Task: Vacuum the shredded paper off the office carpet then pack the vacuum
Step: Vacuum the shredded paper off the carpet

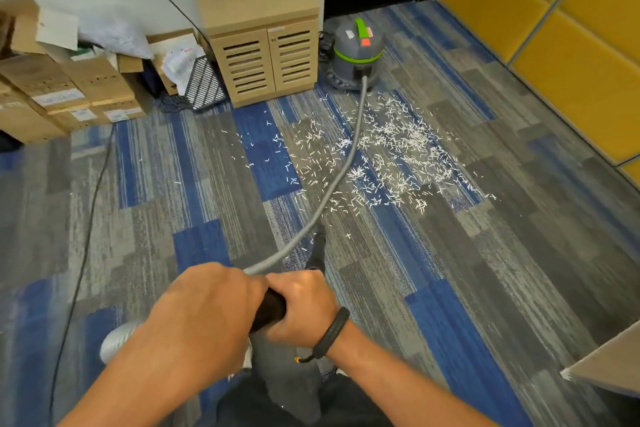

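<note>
the black wand handle [272, 308] is gripped by the left hand [207, 308] and right hand [304, 305], fingers curled round it. shredded paper [391, 156] is scattered on the carpet [485, 253] before the vacuum [358, 52].

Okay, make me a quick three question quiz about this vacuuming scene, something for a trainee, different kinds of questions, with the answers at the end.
1. True or false: the shredded paper is already off the carpet.
2. What do the left hand and right hand grip? A) the black wand handle B) a box C) the cabinet door
3. Fill in: the grey hose runs to the grey and ____ vacuum.

Key: 1 false; 2 A; 3 green.
</note>
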Tool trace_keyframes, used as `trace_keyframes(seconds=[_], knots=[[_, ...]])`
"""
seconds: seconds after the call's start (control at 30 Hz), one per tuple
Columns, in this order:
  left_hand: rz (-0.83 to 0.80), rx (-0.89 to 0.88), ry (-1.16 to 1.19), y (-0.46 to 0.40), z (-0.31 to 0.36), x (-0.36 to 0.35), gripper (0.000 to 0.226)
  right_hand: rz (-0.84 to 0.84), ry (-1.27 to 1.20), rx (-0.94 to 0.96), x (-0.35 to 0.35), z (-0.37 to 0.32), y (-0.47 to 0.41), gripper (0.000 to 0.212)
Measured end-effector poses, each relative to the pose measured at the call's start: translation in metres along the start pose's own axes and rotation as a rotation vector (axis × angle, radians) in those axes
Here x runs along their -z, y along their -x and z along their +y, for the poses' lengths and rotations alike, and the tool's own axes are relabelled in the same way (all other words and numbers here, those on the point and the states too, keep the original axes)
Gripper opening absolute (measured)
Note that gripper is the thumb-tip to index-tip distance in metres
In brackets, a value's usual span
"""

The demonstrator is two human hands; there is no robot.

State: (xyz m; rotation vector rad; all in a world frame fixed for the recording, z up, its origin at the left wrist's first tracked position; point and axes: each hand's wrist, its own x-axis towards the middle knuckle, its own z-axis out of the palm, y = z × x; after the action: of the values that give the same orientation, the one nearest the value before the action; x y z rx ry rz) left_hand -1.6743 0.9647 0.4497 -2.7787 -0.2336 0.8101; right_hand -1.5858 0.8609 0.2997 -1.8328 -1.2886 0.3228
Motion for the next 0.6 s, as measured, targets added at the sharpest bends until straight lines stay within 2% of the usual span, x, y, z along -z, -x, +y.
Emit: trace_keyframes(seconds=[0.07, 0.23, 0.5, 0.6], knots=[[0.017, -0.043, 0.014, -0.007, -0.014, -0.004, 0.032, 0.001, 0.082, -0.052, -0.003, 0.001, -0.005, 0.020], [0.053, -0.174, 0.052, -0.018, -0.070, -0.025, 0.036, 0.020, 0.208, -0.174, -0.037, -0.014, -0.032, 0.025], [0.041, -0.224, 0.024, -0.002, -0.175, -0.060, 0.030, 0.025, 0.195, -0.274, -0.117, -0.069, -0.099, 0.031], [0.050, -0.230, 0.017, 0.007, -0.205, -0.063, 0.028, 0.073, 0.172, -0.268, -0.136, -0.088, -0.119, 0.024]])
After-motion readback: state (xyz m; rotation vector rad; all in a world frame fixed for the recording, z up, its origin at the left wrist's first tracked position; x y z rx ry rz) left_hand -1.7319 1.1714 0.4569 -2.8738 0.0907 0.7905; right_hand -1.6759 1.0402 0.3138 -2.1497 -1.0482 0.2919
